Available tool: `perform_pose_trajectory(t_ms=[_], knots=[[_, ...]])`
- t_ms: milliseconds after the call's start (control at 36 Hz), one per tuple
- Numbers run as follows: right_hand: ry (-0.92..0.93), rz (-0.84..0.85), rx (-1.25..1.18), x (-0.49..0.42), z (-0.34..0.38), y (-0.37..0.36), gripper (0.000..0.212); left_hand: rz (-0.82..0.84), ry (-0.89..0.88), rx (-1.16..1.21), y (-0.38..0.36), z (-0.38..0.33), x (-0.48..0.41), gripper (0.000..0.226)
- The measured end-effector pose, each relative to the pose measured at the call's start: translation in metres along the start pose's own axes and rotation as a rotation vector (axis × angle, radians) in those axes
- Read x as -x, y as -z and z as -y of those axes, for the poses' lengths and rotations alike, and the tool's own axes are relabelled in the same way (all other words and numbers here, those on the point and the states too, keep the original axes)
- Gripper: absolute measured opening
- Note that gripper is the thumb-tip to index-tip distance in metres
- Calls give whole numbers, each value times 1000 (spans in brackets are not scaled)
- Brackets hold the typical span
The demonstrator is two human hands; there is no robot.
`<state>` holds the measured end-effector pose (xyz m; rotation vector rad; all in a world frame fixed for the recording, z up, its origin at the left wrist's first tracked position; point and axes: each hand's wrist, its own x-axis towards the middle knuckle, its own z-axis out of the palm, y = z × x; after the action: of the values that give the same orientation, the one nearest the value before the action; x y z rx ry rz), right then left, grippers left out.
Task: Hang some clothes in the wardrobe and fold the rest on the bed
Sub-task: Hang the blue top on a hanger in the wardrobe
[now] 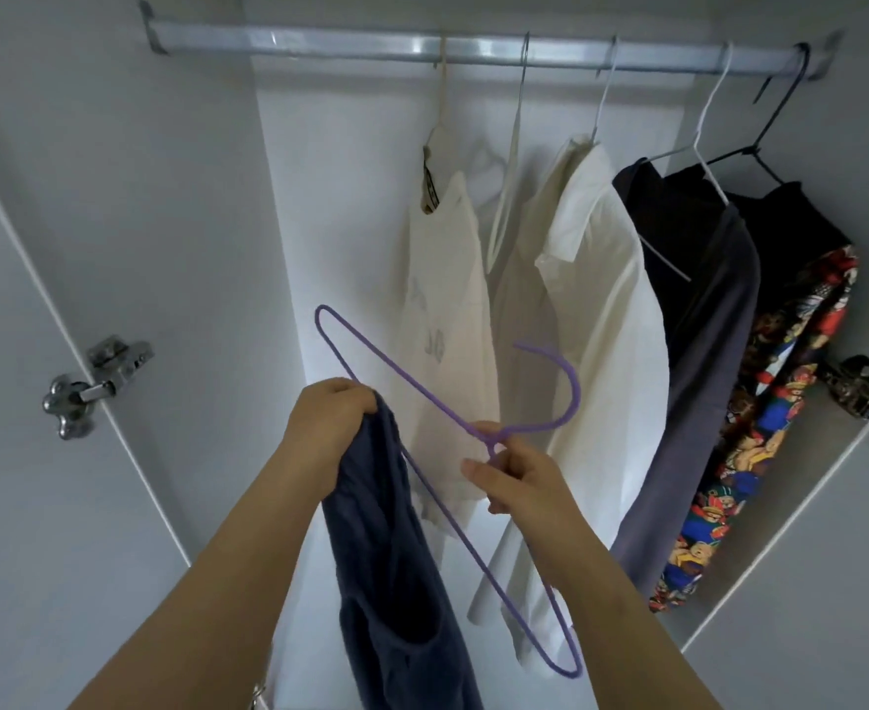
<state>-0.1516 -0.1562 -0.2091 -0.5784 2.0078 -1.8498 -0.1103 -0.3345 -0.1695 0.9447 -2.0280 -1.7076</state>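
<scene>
Writing: the white T-shirt [447, 310] beyond both hands has a faint grey print on its chest and a dark label at the neck; neither can be read.
Hanger: a purple wire hanger [574, 384], held in front of the hanging clothes.
Hanger's long axis: slanted, with one rounded end up and beyond the left hand and the other low beside the right forearm.
Hook: rises above and to the right of the right hand, then curls back to the left.
Right hand [519, 479]: thumb and fingertips pinch the twisted neck of the hanger.
Left hand [332, 422]: fingers curled tight, gripping the bunched top of a navy garment [391, 556].
Navy garment: hangs straight down below the left hand, along the inside of that forearm.
Rail [350, 46]: high above both hands, carrying all the hung clothes.
Beyond the right hand: a white shirt [591, 299], then to its right a grey garment [709, 351], a black one [790, 222] and a teddy-bear print [780, 402].
Far left of the left hand: a metal door hinge [97, 386].
</scene>
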Motion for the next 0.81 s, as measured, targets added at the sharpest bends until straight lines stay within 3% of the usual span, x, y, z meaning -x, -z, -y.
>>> perform_pose_trajectory(t_ms=[83, 167, 278, 389, 500, 583, 667, 806], knots=[[-37, -27, -66, 0, 0, -2, 18, -52, -35, -39, 7, -2, -11, 17], [-31, -161, -37, 0, -3, -1, 8, -74, -57, -89, 12, -1, -23, 13], [17, -266, -11, 6, -2, 8, 15, -120, -23, -179, 20, -2, -41, 25], [-61, -222, -131, 12, 4, 15, 16, -167, 68, -172, 28, -9, -54, 24], [-99, -98, -90, 18, 10, 16, 19, -200, 118, -91, 34, -18, -61, 26], [-114, -55, -11, 23, 13, 13, 18, -210, 29, -146, 37, -20, -58, 22], [-105, -50, 30, 24, 14, 12, 19, -286, -170, -284, 38, -17, -45, 13], [-111, -6, 79, 23, 17, 3, 17, -334, -439, -729, 26, -18, -15, 13]])
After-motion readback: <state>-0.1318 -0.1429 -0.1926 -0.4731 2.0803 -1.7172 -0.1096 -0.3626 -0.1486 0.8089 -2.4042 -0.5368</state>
